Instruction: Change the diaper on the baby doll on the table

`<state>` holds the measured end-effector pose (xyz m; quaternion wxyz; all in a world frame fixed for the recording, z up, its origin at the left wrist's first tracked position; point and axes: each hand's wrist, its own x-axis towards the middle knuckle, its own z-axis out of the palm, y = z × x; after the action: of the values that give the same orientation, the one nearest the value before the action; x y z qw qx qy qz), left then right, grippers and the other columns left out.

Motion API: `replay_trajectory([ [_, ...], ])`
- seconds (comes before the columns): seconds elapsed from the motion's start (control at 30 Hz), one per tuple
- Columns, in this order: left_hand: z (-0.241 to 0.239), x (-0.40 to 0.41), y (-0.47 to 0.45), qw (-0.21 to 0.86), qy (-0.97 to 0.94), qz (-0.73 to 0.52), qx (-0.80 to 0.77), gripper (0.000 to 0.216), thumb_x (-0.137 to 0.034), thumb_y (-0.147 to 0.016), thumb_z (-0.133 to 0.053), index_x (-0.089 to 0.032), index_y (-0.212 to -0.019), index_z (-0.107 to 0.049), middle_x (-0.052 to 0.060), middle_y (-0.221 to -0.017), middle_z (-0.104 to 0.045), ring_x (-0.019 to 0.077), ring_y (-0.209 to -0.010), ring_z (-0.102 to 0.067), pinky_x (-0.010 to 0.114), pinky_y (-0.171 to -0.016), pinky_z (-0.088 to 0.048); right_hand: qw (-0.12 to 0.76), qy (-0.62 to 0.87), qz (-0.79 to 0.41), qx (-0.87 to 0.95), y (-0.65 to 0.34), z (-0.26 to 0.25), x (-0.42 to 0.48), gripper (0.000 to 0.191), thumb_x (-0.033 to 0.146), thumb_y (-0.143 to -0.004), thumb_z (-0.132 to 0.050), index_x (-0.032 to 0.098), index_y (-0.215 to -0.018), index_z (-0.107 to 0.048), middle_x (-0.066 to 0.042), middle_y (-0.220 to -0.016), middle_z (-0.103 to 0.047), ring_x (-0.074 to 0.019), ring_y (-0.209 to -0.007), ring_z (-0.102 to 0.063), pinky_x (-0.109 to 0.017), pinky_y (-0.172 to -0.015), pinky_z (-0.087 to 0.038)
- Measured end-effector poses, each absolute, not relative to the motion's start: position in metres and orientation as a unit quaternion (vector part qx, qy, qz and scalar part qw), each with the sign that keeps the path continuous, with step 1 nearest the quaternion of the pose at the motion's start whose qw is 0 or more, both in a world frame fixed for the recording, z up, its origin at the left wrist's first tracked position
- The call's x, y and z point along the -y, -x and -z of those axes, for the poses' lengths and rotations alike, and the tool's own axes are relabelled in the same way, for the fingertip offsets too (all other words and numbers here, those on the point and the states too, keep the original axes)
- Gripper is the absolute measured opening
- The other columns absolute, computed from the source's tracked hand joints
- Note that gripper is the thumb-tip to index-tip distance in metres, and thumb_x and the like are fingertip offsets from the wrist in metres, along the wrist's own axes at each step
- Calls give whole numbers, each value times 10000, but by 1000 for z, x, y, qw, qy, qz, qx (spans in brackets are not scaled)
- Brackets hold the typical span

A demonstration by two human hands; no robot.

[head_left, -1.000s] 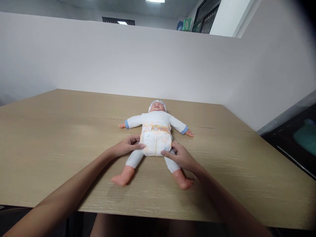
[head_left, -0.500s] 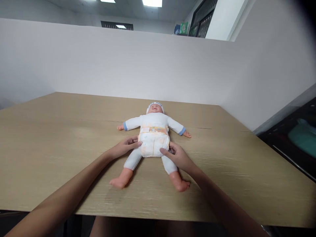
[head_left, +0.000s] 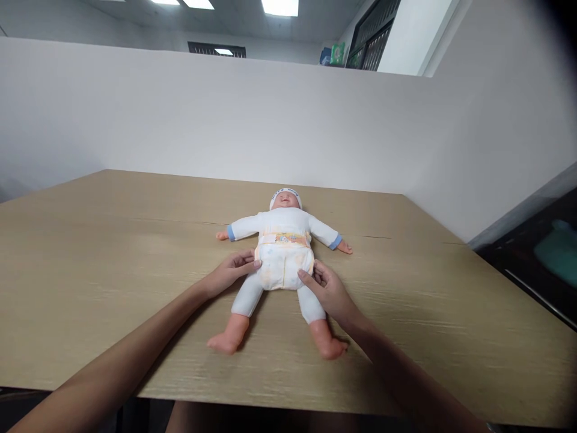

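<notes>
A baby doll (head_left: 285,219) in a white suit with blue cuffs lies on its back, its head away from me and its bare feet towards me. Round its hips and belly sits a white diaper (head_left: 282,264) with an orange patterned waistband. My left hand (head_left: 234,269) grips the diaper's left leg edge, thumb on the front and fingers at the side. On the other side my right hand (head_left: 327,285) pinches the right leg edge, its thumb across the front and its fingers curled at the doll's hip. Some fingertips are partly hidden.
The doll lies on a wide wooden table (head_left: 135,270) with a thin seam across it. A white partition (head_left: 225,114) stands behind and on the right. A dark object with a green area (head_left: 559,249) is at the right edge.
The view has shifted slightly. The doll's legs have come a little closer together. Both hands stay at the sides of the diaper.
</notes>
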<state>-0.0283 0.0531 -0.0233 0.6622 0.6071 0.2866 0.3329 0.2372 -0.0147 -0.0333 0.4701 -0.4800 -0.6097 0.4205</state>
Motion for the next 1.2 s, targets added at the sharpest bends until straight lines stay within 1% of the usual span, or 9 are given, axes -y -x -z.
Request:
replay_trajectory([
  [0.17,21,-49,27,628,-610,-355,-327,360,-482,-911,-750,-180,-1105,-727,82,-1108,-777,250,-1008,-705,364,-922,-531,482,542,-277,630,-240,34,16,392,613,-925,-652,229,-850,-631,-52,-979,-584,-202,-800,-520,-345,-741,-484],
  [0.4,17,-39,26,564,-614,-383,-399,377,-537,-857,-785,-173,-927,-715,17,-888,-667,192,-862,-589,292,-763,-448,481,539,-296,625,-245,37,11,457,632,-866,-712,232,-706,-559,-15,-848,-501,-179,-711,-466,-334,-662,-440],
  [0.57,17,-40,26,541,-620,-388,-415,402,-558,-842,-786,-178,-942,-698,-7,-822,-598,172,-809,-545,287,-746,-413,496,545,-346,581,-257,41,3,453,674,-814,-757,227,-862,-698,-27,-827,-607,-195,-704,-520,-339,-651,-453],
  [0.7,25,-52,29,522,-624,-412,-410,393,-580,-921,-685,-198,-903,-600,-36,-739,-504,141,-692,-445,271,-664,-359,526,576,-271,564,-274,43,-7,426,651,-869,-714,231,-866,-643,-26,-779,-610,-212,-717,-538,-352,-696,-472],
  [0.8,33,-67,33,421,-658,-456,-426,345,-555,-987,-584,-213,-952,-564,-13,-829,-545,157,-734,-472,282,-702,-389,524,594,-69,606,-291,45,-20,343,561,-899,-711,232,-915,-615,-45,-871,-619,-242,-829,-560,-393,-837,-478],
  [0.93,38,-91,40,142,-724,-457,-497,261,-440,-982,-579,-208,-1101,-587,96,-1141,-650,265,-1040,-557,413,-1003,-416,461,617,95,631,-317,50,-49,343,445,-915,-682,183,-1126,-612,-136,-1114,-664,-313,-1047,-572,-460,-993,-432],
  [1.03,40,-110,42,-15,-757,-385,-527,359,-381,-933,-605,-183,-1232,-588,164,-1323,-625,363,-1231,-509,506,-1110,-346,389,627,117,664,-329,51,-74,479,423,-899,-689,151,-1283,-599,-183,-1275,-651,-353,-1175,-545,-470,-1039,-412],
  [1.1,41,-122,41,-50,-761,-342,-549,458,-374,-908,-610,-158,-1309,-567,192,-1405,-592,404,-1293,-482,521,-1093,-357,355,623,102,689,-332,51,-87,552,420,-895,-694,134,-1354,-582,-196,-1334,-643,-357,-1213,-547,-463,-1057,-412],
  [1.2,42,-133,40,-46,-748,-291,-595,522,-384,-892,-612,-122,-1340,-562,214,-1354,-636,425,-1264,-519,527,-1041,-389,335,611,61,714,-333,52,-98,570,430,-911,-680,120,-1380,-585,-191,-1311,-676,-339,-1190,-595,-443,-1048,-438],
])
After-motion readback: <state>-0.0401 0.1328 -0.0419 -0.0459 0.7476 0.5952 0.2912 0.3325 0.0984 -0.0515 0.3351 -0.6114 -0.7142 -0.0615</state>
